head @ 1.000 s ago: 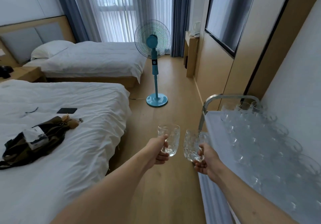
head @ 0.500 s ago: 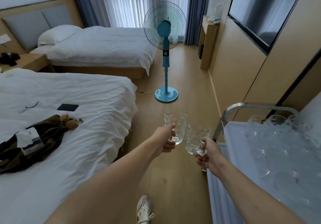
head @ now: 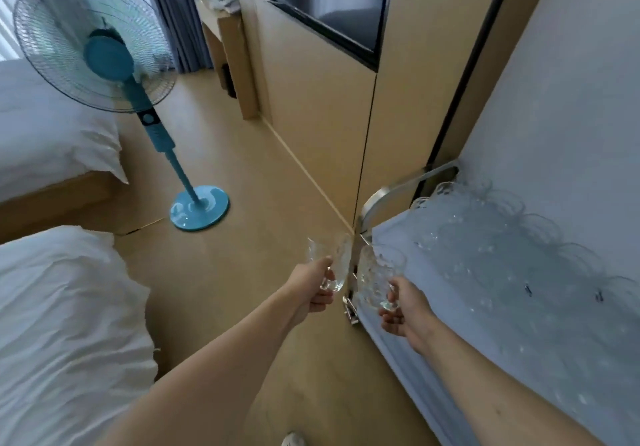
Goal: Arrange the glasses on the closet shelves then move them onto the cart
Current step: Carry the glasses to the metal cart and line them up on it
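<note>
My left hand (head: pixel 313 289) grips a clear patterned glass (head: pixel 334 262) by its lower part, held upright over the wooden floor. My right hand (head: pixel 403 310) grips a second clear glass (head: pixel 377 276) at the near left corner of the cart (head: pixel 398 237). The two glasses are side by side, a small gap between them. The cart has a pale blue-grey top and a metal handle (head: pixel 391 189) at its far end. Several clear glasses (head: pixel 502 248) stand in rows on the cart top, along the wall.
A blue standing fan (head: pixel 110 64) stands on the floor ahead left, its base (head: pixel 199 208) near the beds. Two white beds (head: pixel 65 324) fill the left side. A wooden wall panel with a dark screen (head: pixel 322 5) runs along the right, past the cart.
The view has swung right and closer to the cart. Both hands have kept their glasses and moved right, the right glass now at the cart's corner.
</note>
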`<action>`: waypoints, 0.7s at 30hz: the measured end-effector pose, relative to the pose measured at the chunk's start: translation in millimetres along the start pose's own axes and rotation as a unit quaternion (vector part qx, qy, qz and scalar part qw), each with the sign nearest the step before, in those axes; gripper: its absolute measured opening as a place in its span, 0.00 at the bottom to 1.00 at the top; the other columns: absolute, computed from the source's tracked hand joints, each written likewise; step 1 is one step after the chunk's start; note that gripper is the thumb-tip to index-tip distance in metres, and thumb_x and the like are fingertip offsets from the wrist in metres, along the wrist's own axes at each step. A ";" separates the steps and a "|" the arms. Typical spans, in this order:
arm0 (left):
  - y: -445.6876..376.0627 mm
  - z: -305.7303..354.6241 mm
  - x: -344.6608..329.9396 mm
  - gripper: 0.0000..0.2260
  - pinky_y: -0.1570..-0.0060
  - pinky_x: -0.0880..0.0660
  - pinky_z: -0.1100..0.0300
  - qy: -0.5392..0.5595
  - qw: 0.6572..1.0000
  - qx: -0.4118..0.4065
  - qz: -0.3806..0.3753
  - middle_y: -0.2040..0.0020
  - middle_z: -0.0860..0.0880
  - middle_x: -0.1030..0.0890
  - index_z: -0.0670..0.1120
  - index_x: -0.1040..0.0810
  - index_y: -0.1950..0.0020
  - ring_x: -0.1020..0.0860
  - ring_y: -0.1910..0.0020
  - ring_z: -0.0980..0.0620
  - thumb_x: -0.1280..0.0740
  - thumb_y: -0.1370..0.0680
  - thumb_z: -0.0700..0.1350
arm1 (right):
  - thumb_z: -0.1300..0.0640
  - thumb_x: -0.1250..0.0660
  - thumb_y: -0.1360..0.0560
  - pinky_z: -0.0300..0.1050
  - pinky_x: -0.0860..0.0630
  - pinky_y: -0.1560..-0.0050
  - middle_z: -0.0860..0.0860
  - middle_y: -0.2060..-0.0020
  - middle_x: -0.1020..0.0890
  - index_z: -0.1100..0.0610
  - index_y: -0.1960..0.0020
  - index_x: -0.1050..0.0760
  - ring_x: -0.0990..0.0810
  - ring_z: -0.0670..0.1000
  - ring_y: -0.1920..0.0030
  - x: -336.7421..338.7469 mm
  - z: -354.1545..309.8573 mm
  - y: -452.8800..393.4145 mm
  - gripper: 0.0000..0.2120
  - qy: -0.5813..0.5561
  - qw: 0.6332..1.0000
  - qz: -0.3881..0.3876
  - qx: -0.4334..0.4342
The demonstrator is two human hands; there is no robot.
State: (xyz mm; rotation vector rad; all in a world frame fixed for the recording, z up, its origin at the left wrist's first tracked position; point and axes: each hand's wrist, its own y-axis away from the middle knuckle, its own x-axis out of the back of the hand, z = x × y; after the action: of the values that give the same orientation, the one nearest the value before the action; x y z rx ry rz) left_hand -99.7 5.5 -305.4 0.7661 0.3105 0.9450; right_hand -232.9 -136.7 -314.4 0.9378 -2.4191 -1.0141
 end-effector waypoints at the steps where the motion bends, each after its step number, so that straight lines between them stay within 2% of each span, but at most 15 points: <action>1: -8.3 5.5 -2.7 0.15 0.63 0.27 0.59 -0.010 1.000 0.001 -0.015 0.64 0.45 0.23 0.45 0.25 0.53 0.23 0.68 0.48 0.38 0.18 0.57 | 0.50 0.38 0.21 0.43 0.25 0.70 0.58 0.65 0.24 0.55 0.62 0.33 0.29 0.52 0.71 1.8 1.0 -2.9 0.14 -0.016 1.000 0.013 -0.001; 5: -34.3 18.5 -25.2 0.17 0.61 0.26 0.56 -0.017 0.997 0.016 -0.074 0.65 0.46 0.24 0.44 0.24 0.54 0.25 0.65 0.48 0.38 0.17 0.57 | 0.51 0.36 0.24 0.46 0.25 0.66 0.59 0.67 0.22 0.57 0.62 0.31 0.28 0.54 0.69 16.3 6.9 -9.0 0.12 -0.064 0.995 0.071 -0.013; 9: -59.0 28.9 -58.0 0.18 0.63 0.29 0.57 -0.015 0.992 0.037 -0.123 0.66 0.46 0.27 0.43 0.25 0.53 0.30 0.75 0.52 0.36 0.17 0.57 | 0.52 0.36 0.25 0.46 0.25 0.66 0.58 0.68 0.22 0.58 0.62 0.30 0.27 0.55 0.66 36.0 8.1 -22.5 0.12 -0.091 0.988 0.120 -0.018; 11: -70.9 33.9 -73.4 0.17 0.64 0.31 0.58 -0.006 0.990 0.031 -0.137 0.67 0.47 0.29 0.42 0.25 0.53 0.32 0.76 0.53 0.36 0.17 0.56 | 0.52 0.35 0.24 0.45 0.24 0.67 0.59 0.67 0.22 0.59 0.63 0.30 0.26 0.55 0.66 44.1 5.0 -33.1 0.13 -0.100 0.986 0.133 -0.011; 13: -79.6 35.0 -87.0 0.17 0.62 0.32 0.57 -0.015 0.990 0.028 -0.138 0.64 0.48 0.30 0.42 0.24 0.51 0.32 0.73 0.53 0.37 0.17 0.56 | 0.53 0.35 0.23 0.44 0.24 0.68 0.59 0.66 0.22 0.59 0.64 0.30 0.27 0.55 0.67 50.4 2.1 -41.3 0.14 -0.111 0.984 0.139 -0.005; 16: -89.3 34.5 -105.2 0.17 0.58 0.32 0.55 -0.039 0.990 0.039 -0.129 0.60 0.47 0.30 0.41 0.22 0.47 0.31 0.63 0.50 0.38 0.16 0.54 | 0.53 0.35 0.23 0.45 0.24 0.68 0.59 0.66 0.22 0.59 0.65 0.29 0.26 0.54 0.66 59.4 4.7 -53.0 0.15 -0.125 0.982 0.140 -0.009; 19: -105.1 34.6 -121.5 0.17 0.56 0.31 0.55 -0.056 0.991 0.038 -0.116 0.62 0.47 0.30 0.40 0.21 0.49 0.31 0.62 0.49 0.39 0.16 0.53 | 0.53 0.35 0.22 0.47 0.23 0.65 0.59 0.66 0.22 0.59 0.66 0.28 0.26 0.54 0.66 67.2 9.4 -68.0 0.16 -0.147 0.981 0.128 -0.013; 21: -113.1 31.4 -130.4 0.18 0.51 0.27 0.53 -0.076 0.991 0.027 -0.110 0.61 0.46 0.26 0.41 0.20 0.50 0.28 0.59 0.47 0.40 0.15 0.54 | 0.54 0.35 0.22 0.49 0.22 0.62 0.59 0.65 0.21 0.59 0.66 0.28 0.25 0.54 0.66 69.0 12.6 -76.8 0.16 -0.154 0.980 0.123 -0.014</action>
State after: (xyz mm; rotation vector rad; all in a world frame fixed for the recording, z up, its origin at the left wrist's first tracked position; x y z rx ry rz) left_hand -87.2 -155.4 -374.3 0.8307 0.2816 0.6682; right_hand -255.5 -218.6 -374.5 0.4810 -2.6770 -1.1668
